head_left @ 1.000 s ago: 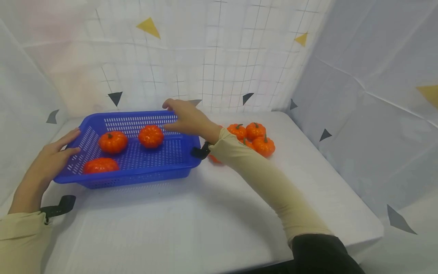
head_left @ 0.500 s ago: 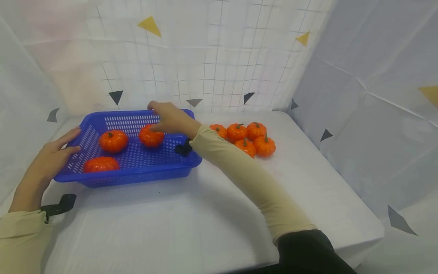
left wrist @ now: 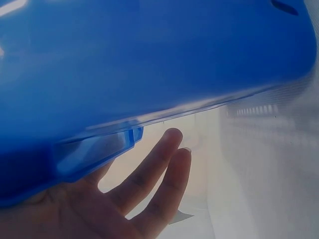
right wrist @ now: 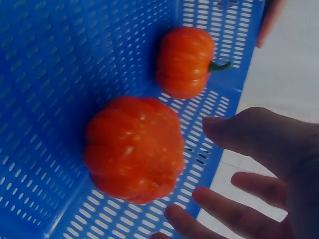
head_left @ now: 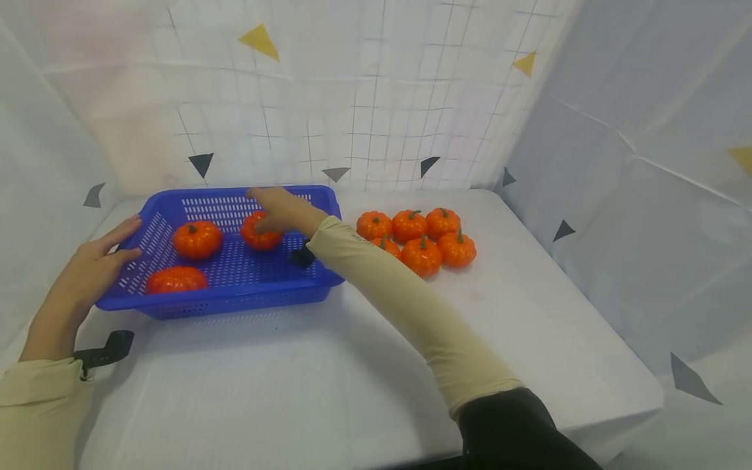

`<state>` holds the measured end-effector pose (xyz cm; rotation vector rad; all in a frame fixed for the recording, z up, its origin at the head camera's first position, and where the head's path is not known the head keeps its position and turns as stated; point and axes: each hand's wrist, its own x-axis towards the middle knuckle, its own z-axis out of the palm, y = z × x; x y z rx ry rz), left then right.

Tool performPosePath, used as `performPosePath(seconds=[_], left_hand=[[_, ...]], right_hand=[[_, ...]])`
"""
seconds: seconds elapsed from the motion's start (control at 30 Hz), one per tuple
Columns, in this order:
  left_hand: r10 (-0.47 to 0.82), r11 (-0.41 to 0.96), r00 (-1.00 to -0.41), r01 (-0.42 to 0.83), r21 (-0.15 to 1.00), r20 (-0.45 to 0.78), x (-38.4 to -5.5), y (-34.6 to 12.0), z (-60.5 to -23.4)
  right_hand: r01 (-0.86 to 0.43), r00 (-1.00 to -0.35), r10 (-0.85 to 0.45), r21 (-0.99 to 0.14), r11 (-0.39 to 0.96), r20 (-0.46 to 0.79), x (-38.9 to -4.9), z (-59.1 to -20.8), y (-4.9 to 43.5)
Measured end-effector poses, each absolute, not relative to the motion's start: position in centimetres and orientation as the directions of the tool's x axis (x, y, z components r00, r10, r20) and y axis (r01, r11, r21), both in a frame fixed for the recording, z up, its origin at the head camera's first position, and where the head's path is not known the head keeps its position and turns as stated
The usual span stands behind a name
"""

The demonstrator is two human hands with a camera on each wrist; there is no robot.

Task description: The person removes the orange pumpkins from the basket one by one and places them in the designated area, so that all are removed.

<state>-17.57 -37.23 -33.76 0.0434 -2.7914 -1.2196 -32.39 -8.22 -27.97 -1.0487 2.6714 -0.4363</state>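
Note:
A blue plastic basket (head_left: 235, 300) with slotted sides stands at the left of the table and holds three small orange pumpkins. My left hand (head_left: 88, 271) grips its left end, thumb and a finger over the rim; in the left wrist view two other fingers stick out straight below the rim. My right hand (head_left: 286, 212) reaches over the basket, fingers spread, close to the right-hand pumpkin (right wrist: 134, 149). A gap shows between the fingertips and that pumpkin in the right wrist view. The other two are a back-left pumpkin (head_left: 197, 240) and a front-left pumpkin (head_left: 176, 279).
Several more orange pumpkins (head_left: 421, 256) are clustered right of the basket on the white table (head_left: 558, 339), partly behind the right sleeve (head_left: 405, 307). White sheeting (head_left: 329, 59) with grid lines and triangles rises behind the table and at both sides.
My right hand has moved left and down from above the basket's right end to the right-hand pumpkin. More of the table's pumpkins now show. The left hand and basket stay in place.

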Motion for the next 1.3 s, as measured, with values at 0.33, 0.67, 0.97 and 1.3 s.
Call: performPosePath(seconds=[0.33,0.67,0.97,1.3], left_hand=[[-0.056,0.687,-0.996,0.012,0.727,0.070,-17.6,-37.2,-33.8],[-0.055,0.693,-0.995,0.024,0.720,0.087,-17.6,-37.0,-33.6],[-0.052,0.685,-0.995,0.024,0.728,0.081,-17.4,-37.1,-33.9],[-0.064,0.684,-0.994,0.021,0.729,0.089,-17.2,-37.0,-33.8]], right_hand=[[-0.635,-0.719,-0.674,-0.232,0.736,-0.171,-33.0,-29.6,-9.1],[-0.685,-0.693,-0.703,-0.159,0.711,-0.158,-33.0,-30.1,-8.9],[-0.621,-0.728,-0.649,-0.190,0.761,-0.219,-32.1,-30.3,-9.0],[-0.554,-0.791,-0.582,-0.182,0.812,-0.188,-31.6,-30.4,-8.9]])
